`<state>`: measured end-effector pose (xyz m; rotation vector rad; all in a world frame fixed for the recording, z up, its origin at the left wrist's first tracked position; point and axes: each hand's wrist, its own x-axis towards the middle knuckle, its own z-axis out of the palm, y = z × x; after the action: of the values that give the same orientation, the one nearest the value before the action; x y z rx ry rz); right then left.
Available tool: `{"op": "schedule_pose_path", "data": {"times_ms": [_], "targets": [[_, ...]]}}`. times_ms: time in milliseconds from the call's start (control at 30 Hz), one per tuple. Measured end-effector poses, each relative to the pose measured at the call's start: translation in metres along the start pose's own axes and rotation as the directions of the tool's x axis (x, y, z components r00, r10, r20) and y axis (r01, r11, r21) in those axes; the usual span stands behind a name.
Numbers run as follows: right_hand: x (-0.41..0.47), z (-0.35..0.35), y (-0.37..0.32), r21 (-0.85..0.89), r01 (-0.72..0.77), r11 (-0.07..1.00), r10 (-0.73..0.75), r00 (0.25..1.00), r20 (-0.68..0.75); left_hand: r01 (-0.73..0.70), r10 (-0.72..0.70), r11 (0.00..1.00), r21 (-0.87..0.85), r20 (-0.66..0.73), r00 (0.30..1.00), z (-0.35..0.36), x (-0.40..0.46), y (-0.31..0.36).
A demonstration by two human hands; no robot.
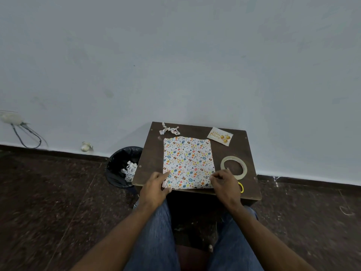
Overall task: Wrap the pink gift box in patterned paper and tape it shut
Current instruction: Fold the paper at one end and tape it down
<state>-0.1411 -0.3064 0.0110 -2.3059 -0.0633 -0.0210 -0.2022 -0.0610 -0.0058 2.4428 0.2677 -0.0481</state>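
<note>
A sheet of white patterned paper with small coloured shapes lies spread on a small dark wooden table. No pink gift box shows; whether it lies under the paper I cannot tell. My left hand holds the paper's near left corner, thumb under the edge. My right hand pinches the near right corner with curled fingers. A roll of clear tape lies just right of the paper, beyond my right hand.
A birthday card lies at the table's back right, a crumpled paper ribbon at the back left. A yellow-handled thing peeks out behind my right hand. A black bin with paper scraps stands left of the table.
</note>
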Motion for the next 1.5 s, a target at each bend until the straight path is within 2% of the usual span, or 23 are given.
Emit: {"op": "schedule_pose_path", "data": {"times_ms": [100, 200, 367, 567, 1000, 1267, 1500], "targets": [[-0.010, 0.005, -0.008, -0.016, 0.057, 0.998, -0.057, 0.998, -0.037, -0.051, 0.051, 0.999, -0.012, -0.013, 0.999, 0.000, 0.000, -0.007], [-0.022, 0.020, -0.014, 0.031, 0.092, 0.995, -0.094, 0.993, 0.072, -0.063, 0.060, 0.995, -0.071, -0.055, 0.997, 0.003, -0.002, -0.015], [-0.038, 0.055, -0.033, 0.109, -0.020, 0.994, -0.010, 0.963, 0.271, -0.068, 0.049, 0.981, -0.180, -0.110, 0.993, 0.007, -0.003, -0.021], [-0.043, 0.086, -0.056, 0.136, -0.067, 0.988, 0.015, 0.937, 0.349, -0.038, 0.017, 0.959, -0.279, -0.076, 0.997, 0.006, -0.003, -0.031], [-0.038, 0.097, -0.075, -0.047, -0.071, 0.996, 0.083, 0.926, 0.368, -0.030, 0.047, 0.921, -0.389, 0.033, 0.998, 0.001, 0.003, -0.041], [-0.037, 0.096, -0.084, -0.145, -0.059, 0.988, 0.107, 0.928, 0.357, -0.003, 0.032, 0.931, -0.364, 0.074, 0.997, -0.001, 0.006, -0.043], [-0.035, 0.095, -0.091, -0.226, -0.011, 0.974, 0.093, 0.930, 0.355, -0.050, 0.070, 0.953, -0.299, 0.054, 0.996, -0.005, 0.009, -0.045]]}}
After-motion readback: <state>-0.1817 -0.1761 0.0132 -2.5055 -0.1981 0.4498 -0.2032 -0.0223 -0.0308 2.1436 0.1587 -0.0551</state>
